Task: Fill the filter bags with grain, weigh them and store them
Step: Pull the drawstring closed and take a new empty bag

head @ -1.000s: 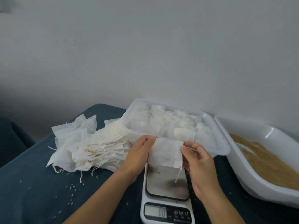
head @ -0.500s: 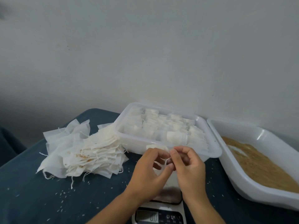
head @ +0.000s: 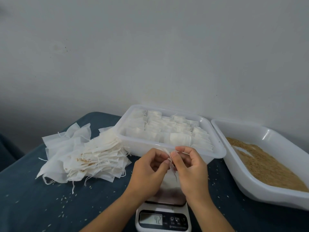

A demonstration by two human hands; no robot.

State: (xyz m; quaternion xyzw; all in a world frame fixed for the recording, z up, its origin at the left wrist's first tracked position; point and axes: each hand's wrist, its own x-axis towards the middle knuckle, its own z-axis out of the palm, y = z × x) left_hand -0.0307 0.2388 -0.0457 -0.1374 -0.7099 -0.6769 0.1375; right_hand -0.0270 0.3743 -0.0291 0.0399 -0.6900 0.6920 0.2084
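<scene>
Above my small white digital scale point(head: 163, 221), both hands pinch white filter bag point(head: 168, 179): left hand point(head: 150, 171), right hand point(head: 190, 169); clear plastic box point(head: 215, 154) of filled bags behind, white grain tray point(head: 260, 193) right, loose empty-bag pile point(head: 87, 154) left.

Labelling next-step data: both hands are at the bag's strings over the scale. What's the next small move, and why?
Probably lift the bag off the scale into the near edge of the storage tray. The left hand and right hand pinch its strings at the top, it sits on the plate, and the display seems to show a reading, so weighing looks done once the strings are tight.
</scene>
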